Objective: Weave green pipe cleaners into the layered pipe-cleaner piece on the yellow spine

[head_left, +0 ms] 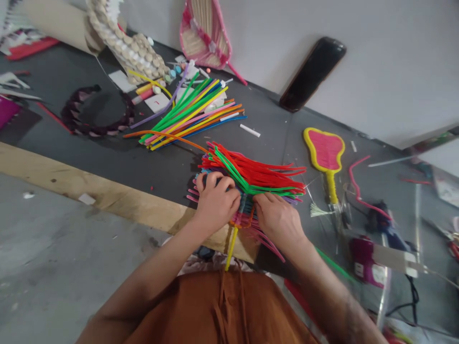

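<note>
Close to the table's near edge lies a woven pipe-cleaner piece with red pipe cleaners [261, 167] fanning across its far side. A bent green pipe cleaner [232, 167] crosses it, and pink ends [268, 239] stick out toward me. A yellow stem [232, 248] points at my body. My left hand [217, 198] presses on the left part of the piece with its fingers curled. On the right, my right hand [274, 212] has its fingertips pinched together at the weave, by the green pipe cleaner's end; what exactly it grips is hidden.
Loose colored pipe cleaners [193, 114] lie beyond the piece. A dark braided headband [98, 112] is at the left, a phone [311, 74] leans on the wall, and a pink-and-yellow fan shape [324, 153] lies right. A purple glue gun [369, 260] rests at far right.
</note>
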`<state>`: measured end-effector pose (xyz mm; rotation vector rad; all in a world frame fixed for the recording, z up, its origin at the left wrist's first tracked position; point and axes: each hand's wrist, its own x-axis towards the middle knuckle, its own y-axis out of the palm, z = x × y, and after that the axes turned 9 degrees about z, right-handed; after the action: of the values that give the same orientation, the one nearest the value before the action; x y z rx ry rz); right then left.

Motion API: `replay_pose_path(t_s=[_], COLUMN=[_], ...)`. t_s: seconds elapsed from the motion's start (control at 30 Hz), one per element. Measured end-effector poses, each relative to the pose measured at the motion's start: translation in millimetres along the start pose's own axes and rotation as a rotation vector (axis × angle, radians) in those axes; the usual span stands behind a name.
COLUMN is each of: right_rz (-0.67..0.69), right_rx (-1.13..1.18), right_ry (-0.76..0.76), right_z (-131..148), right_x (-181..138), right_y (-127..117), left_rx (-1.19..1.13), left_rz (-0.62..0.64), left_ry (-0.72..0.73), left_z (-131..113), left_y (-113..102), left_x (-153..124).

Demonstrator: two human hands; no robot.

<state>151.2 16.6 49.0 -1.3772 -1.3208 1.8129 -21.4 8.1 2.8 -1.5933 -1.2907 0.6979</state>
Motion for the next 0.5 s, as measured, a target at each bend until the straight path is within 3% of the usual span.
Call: replay_pose_path(t_s=[0.23, 0.5], right_rz=[0.0, -0.022], right_rx=[0.069, 0.116], right_ry=[0.008, 0.003], right_z=[-0.4, 2.7], right_x=[2.1, 5.1], right_y=[6.0, 9.1], left_rx=[0.076, 0.209], left_rz=[0.068, 0.261], left_ry=[-0.029, -0.04], left_z=[-2.5, -8.9], left_y=[-7.8, -21.2], left_x=[6.7, 27.3])
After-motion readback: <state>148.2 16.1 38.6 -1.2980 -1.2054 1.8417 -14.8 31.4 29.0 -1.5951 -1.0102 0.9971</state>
